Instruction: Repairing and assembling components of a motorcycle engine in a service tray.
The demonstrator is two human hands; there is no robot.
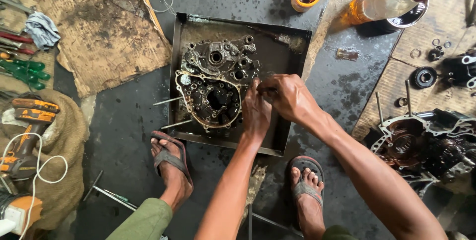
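grime still coats most of the dark, oily cast-metal engine cover (215, 84), which lies flat in the shallow square black metal tray (292, 39) on the wet, oil-stained floor (124, 121); a tan gasket outline shows round its lower half, and judging by the sludge in the tray, cleaning or stripping is only partly done. both hands meet at the cover's right edge, over the tray. the left hand (255, 113) reaches up from below with its fingers pinched narrow, tips together; whether they hold anything small cannot be told. the right hand (290, 96) comes in from the right, wrist bent, fingers curled tight against the left fingertips, seemingly nipping the same spot. feet in sandals rest at the tray's near rim. a second opened engine casing (421, 143) sits well apart on the right.
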